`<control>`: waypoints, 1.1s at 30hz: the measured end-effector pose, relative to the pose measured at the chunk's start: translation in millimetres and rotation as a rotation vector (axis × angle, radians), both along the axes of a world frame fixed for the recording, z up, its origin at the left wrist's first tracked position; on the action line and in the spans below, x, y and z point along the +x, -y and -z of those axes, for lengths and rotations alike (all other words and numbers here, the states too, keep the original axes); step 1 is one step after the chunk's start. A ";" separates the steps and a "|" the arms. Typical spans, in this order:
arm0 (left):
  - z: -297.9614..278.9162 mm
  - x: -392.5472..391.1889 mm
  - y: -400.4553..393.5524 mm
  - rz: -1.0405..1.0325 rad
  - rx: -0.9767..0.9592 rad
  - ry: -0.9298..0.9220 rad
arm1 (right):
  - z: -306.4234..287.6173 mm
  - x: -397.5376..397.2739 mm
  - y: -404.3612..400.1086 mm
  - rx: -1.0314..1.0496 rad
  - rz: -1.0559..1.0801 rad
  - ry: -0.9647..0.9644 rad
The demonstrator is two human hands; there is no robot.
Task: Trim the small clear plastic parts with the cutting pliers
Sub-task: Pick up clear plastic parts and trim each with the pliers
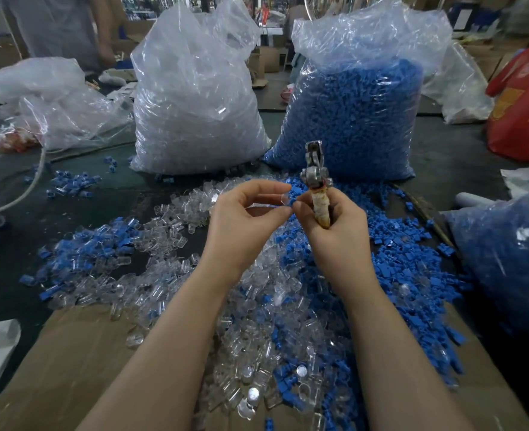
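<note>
Left hand (244, 213) fingers pinch what looks like one small clear part (286, 199), hard to make out, held just beside the right hand (328, 225), whose fingers are wrapped round the cutting pliers (315, 181), head pointing up and away. No cut on this piece yet, I'd judge. Plenty left: clear parts (250, 321) heaped with blue parts (397, 262) across the near surface (14, 244), two full bags (194, 98) standing far behind.

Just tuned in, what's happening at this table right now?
A person is trimming plastic parts. The right hand holds cutting pliers upright by the wrapped handle, and the left hand pinches a small clear part beside them, not yet at the cutter head. Loose clear and blue parts cover the table before two full bags.
</note>
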State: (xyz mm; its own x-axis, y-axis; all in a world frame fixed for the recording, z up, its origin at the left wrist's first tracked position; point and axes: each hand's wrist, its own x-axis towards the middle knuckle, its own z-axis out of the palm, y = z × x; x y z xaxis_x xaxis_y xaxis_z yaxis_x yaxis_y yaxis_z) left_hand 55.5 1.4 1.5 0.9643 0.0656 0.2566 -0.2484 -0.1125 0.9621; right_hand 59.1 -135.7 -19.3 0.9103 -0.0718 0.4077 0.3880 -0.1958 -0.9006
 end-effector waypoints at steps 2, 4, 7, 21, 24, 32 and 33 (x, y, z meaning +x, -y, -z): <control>-0.5 -0.4 -0.6 0.009 -0.023 -0.009 | -0.5 -0.7 0.9 -0.019 0.005 -0.005; -1.0 -1.1 -0.3 0.008 -0.043 -0.012 | -0.6 -0.3 1.8 -0.031 0.003 -0.005; -1.1 -1.7 0.2 -0.004 -0.058 -0.017 | -0.7 -0.6 1.9 -0.062 -0.008 -0.005; 0.4 3.6 -5.8 -0.105 -0.208 -0.062 | 6.3 7.4 26.0 -0.408 -0.083 -0.214; 0.1 4.4 -7.6 -0.090 -0.244 -0.061 | 7.2 7.7 23.6 -0.472 -0.105 -0.222; -1.2 4.4 -10.3 -0.060 -0.303 -0.071 | 9.7 8.0 22.6 -0.496 -0.112 -0.205; -1.3 4.3 -10.7 -0.056 -0.301 -0.071 | 9.9 8.1 22.5 -0.502 -0.111 -0.201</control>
